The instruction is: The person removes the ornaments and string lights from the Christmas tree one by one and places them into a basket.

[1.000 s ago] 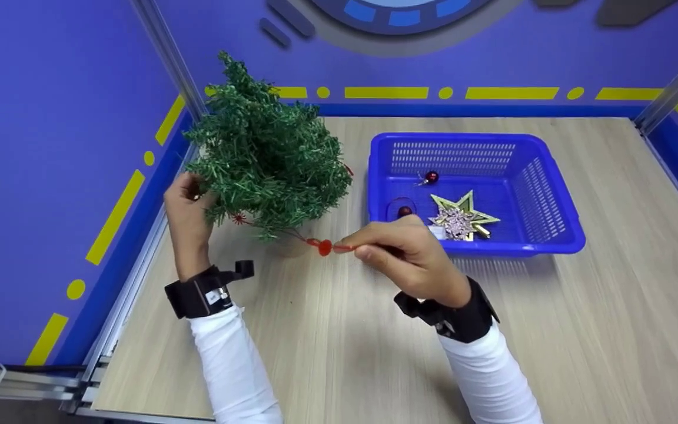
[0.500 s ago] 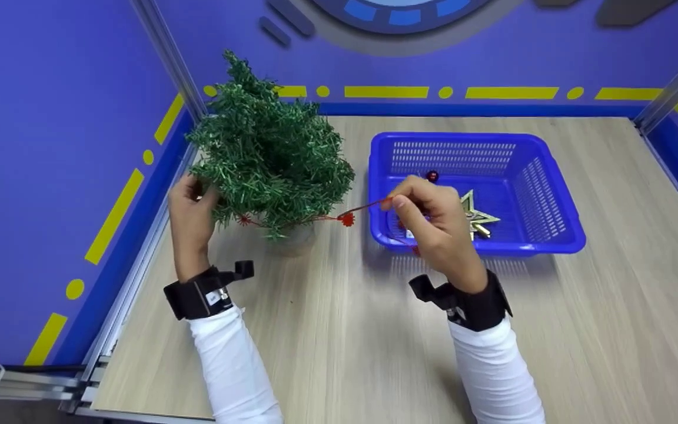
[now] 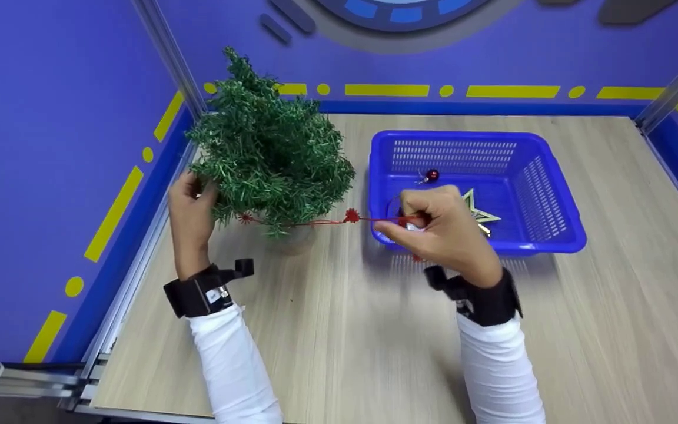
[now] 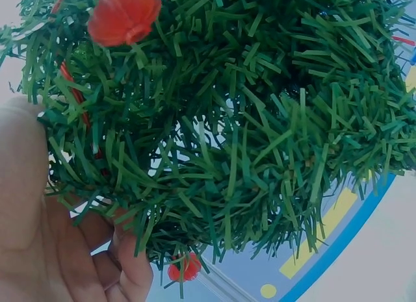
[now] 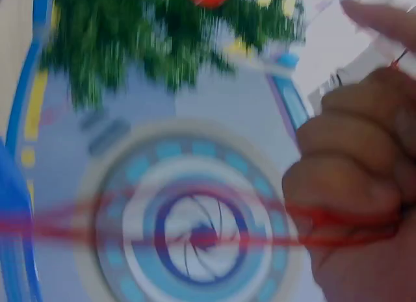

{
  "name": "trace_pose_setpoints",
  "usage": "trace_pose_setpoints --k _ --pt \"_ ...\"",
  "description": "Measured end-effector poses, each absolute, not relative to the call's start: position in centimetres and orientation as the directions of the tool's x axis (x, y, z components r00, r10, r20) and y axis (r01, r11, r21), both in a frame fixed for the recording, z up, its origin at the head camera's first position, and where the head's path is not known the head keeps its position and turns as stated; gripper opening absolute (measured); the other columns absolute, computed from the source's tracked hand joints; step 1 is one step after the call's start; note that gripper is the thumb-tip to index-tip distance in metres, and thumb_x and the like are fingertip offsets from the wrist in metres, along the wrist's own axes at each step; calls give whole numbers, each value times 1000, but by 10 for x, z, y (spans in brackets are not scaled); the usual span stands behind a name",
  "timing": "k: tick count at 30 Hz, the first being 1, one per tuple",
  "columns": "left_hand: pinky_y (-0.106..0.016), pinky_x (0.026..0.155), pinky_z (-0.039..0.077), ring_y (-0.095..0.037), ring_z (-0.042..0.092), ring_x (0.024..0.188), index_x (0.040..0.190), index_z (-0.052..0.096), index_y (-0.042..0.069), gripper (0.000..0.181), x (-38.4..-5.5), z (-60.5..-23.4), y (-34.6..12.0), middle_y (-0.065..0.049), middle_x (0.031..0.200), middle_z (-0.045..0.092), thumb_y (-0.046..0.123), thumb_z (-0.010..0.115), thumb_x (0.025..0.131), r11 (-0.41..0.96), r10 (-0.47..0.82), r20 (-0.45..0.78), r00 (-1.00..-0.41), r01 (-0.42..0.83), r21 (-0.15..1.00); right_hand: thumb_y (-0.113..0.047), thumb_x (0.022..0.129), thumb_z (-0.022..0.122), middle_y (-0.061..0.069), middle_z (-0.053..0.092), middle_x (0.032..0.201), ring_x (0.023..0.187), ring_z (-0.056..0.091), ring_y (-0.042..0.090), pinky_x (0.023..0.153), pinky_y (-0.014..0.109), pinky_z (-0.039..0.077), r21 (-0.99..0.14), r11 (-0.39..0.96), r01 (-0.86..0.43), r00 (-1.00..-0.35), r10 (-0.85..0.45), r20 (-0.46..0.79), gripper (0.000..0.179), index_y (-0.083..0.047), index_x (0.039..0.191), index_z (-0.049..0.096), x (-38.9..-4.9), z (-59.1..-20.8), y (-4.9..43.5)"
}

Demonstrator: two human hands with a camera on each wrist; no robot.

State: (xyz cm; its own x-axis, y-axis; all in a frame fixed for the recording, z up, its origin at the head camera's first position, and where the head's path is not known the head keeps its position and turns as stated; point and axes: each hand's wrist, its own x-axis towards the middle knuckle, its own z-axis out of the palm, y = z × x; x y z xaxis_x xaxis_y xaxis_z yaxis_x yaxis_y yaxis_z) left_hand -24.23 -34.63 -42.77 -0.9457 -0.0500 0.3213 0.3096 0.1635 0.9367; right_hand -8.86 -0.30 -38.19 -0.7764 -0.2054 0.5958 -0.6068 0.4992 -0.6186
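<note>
A small artificial Christmas tree [image 3: 274, 159] stands at the left of the table. At its left side my left hand [image 3: 189, 227] holds a branch, with fingers curled beneath the needles in the left wrist view. A thin red garland [image 3: 351, 216] with flower-shaped beads runs along the tree's front lower branches and stretches rightward. My right hand [image 3: 448, 235] grips the garland's string in curled fingers over the front left of the basket, its thumb pointing left. Red strands [image 5: 260, 240] trail from that fist in the right wrist view. One red bead [image 4: 123, 16] hangs close before the needles.
Right of the tree sits a blue plastic basket [image 3: 575, 238] with slotted walls. It contains a gold star [image 3: 483, 217] and a shiny red ball [image 3: 432, 175]; my right hand hides part of the contents. Blue panels in metal frames border the wooden table [image 3: 339, 353].
My right hand has moved right from between tree and basket to over the basket, drawing the garland out straighter. My left hand shifted slightly, then stayed at the branch.
</note>
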Motion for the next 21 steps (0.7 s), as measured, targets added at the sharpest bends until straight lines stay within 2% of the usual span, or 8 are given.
trace_pose_setpoints --k 3,5,7,9,12,14,16,21 --pt "-28 64 37 -14 44 71 77 48 12 22 -243 -427 -346 0 78 45 1 56 95 157 -50 338 -940 327 932 -10 85 82 -6 34 59 54 36 6 50 20 27 -588 622 -517 -815 -145 562 47 -9 64 40 -88 -382 14" --pt "-28 64 36 -14 44 72 76 48 12 22 -243 -428 -346 0 78 45 1 56 94 157 -53 345 -937 334 929 -13 89 79 -4 39 64 62 39 10 60 21 30 -561 706 -431 -822 -51 567 42 -9 66 44 -89 -382 23" --pt "-28 66 35 -14 42 72 76 47 12 23 -242 -428 -346 1 77 43 1 55 94 167 -55 349 -935 336 927 -16 93 75 2 42 68 71 40 15 71 25 30 -556 752 -353 -793 75 605 39 -6 67 48 -92 -382 28" --pt "-29 67 33 -14 40 72 76 45 12 24 -242 -428 -346 0 77 41 1 55 94 177 -53 354 -934 340 923 -22 94 74 6 44 73 76 40 16 75 28 28 -581 759 -295 -744 198 638 39 -3 68 51 -93 -382 31" --pt "-30 68 31 -15 38 72 75 42 12 25 -242 -429 -346 0 77 39 1 54 95 193 -54 359 -932 343 919 -30 91 78 6 44 69 68 40 18 67 26 28 -640 729 -244 -703 322 635 40 -2 72 56 -94 -381 30" --pt "-30 68 30 -15 38 72 75 41 13 27 -242 -429 -346 0 77 39 1 54 95 197 -60 362 -930 345 918 -34 89 80 3 45 65 60 42 17 57 23 29 -669 710 -218 -719 348 602 39 -2 77 60 -93 -382 28" --pt "-30 68 31 -15 39 72 75 42 12 26 -242 -429 -347 -1 77 39 1 55 95 190 -63 358 -932 341 921 -32 88 81 3 47 62 55 43 17 51 22 30 -684 704 -190 -761 334 556 34 -4 82 62 -95 -384 25" --pt "-28 67 33 -14 42 72 75 45 13 26 -242 -429 -346 1 77 42 0 56 94 189 -67 345 -936 328 926 -18 88 80 3 59 67 58 51 17 52 27 38 -651 750 -118 -869 239 433 15 -10 88 68 -109 -398 23"
